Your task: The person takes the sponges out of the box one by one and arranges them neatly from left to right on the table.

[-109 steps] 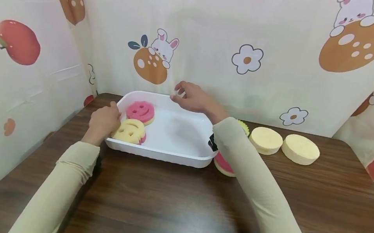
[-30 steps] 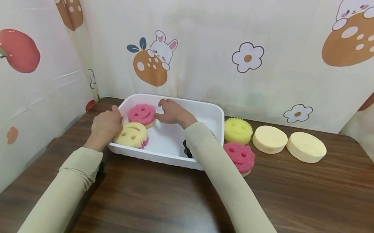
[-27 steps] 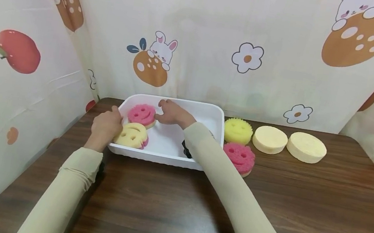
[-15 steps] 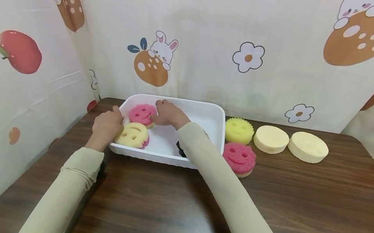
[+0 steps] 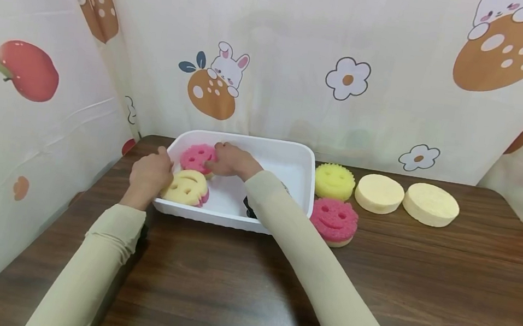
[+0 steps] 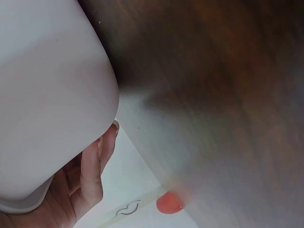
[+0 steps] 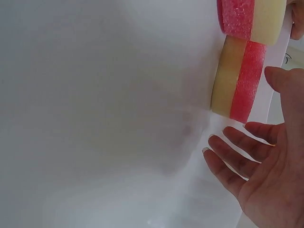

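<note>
The pink smiley sponge (image 5: 196, 156) lies face up in the far left corner of the white plastic tray (image 5: 291, 162), touching the pale yellow smiley sponge (image 5: 186, 186) that sits just in front of it with its pink underside showing at the edge. In the right wrist view the two sponges (image 7: 244, 19) (image 7: 235, 80) stand on edge against the tray wall, one against the other.

The right hand (image 5: 229, 160) reaches into the tray and rests against the right edge of the pink sponge. Its fingers (image 7: 237, 154) are spread and nearly straight, closed on nothing. The left hand (image 5: 151, 173) is at the near left corner of the tray, with a finger (image 6: 105, 145) lying along the outside of the wall. It looks like a steadying touch; whether any finger is hooked over the rim cannot be told.

The sponge is probably very light, soft and springy, with a coarse face that should not slip. Being foam, it would squash under a hard pinch. The likeliest hold is across its thick rim, thumb on one side and fingers on the other. The free right side is the open one, since the tray wall and the yellow sponge close off the rest.

Outside the tray, on the brown wooden counter (image 5: 423, 294), lie a bright yellow smiley sponge (image 5: 334, 181), another pink one (image 5: 334, 221) and two plain round cream sponges (image 5: 379, 193) (image 5: 430, 204).
</note>
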A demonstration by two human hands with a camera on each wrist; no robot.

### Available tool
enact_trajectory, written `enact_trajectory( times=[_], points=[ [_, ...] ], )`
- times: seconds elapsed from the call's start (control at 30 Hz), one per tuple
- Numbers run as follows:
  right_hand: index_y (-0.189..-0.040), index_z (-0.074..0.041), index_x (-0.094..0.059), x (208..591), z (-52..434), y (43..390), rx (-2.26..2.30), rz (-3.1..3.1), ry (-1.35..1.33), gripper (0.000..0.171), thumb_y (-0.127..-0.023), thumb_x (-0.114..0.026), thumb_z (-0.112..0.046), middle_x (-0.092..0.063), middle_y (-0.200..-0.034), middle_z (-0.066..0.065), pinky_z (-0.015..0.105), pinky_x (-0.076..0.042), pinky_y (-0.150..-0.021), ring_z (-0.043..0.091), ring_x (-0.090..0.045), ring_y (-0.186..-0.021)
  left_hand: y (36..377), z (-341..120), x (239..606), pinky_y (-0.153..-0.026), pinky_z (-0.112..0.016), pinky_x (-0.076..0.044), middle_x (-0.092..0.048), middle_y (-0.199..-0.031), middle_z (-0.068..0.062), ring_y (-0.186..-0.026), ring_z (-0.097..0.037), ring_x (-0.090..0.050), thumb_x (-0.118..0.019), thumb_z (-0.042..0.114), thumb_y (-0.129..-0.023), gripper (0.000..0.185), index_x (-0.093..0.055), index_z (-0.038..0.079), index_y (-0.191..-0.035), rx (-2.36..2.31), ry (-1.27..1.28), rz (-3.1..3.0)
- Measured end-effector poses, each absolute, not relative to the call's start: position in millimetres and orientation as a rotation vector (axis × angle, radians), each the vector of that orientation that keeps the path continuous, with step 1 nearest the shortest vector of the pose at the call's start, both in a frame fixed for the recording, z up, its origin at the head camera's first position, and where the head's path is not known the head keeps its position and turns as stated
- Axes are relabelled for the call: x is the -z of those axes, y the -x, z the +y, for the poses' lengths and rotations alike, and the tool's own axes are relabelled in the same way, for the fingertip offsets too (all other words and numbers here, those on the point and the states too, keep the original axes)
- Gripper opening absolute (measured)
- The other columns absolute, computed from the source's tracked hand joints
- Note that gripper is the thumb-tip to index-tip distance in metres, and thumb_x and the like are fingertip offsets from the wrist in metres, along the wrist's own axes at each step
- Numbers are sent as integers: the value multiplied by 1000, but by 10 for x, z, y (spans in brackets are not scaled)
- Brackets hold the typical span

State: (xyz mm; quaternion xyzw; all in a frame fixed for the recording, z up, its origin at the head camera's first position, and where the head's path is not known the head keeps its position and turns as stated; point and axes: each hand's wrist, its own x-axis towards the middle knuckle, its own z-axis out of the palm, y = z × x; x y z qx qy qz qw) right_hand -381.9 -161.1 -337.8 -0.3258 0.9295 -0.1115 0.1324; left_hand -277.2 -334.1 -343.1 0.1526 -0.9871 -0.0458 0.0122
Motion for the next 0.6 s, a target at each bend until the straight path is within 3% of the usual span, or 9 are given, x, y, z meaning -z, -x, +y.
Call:
enact_trajectory(
  times=[0.6],
  points=[
    [-151, -10, -34, 3441, -1659, 3841, 426, 2637, 934, 70, -98, -52, -52, -45, -152, 6, 38, -40, -115, 21, -47, -132, 2772, -3341, 3418, -79, -56, -53, -63, -107, -34, -92, -45, -65, -37, 23, -105, 51, -32, -15, -137, 153, -475, -3069]
  ],
)
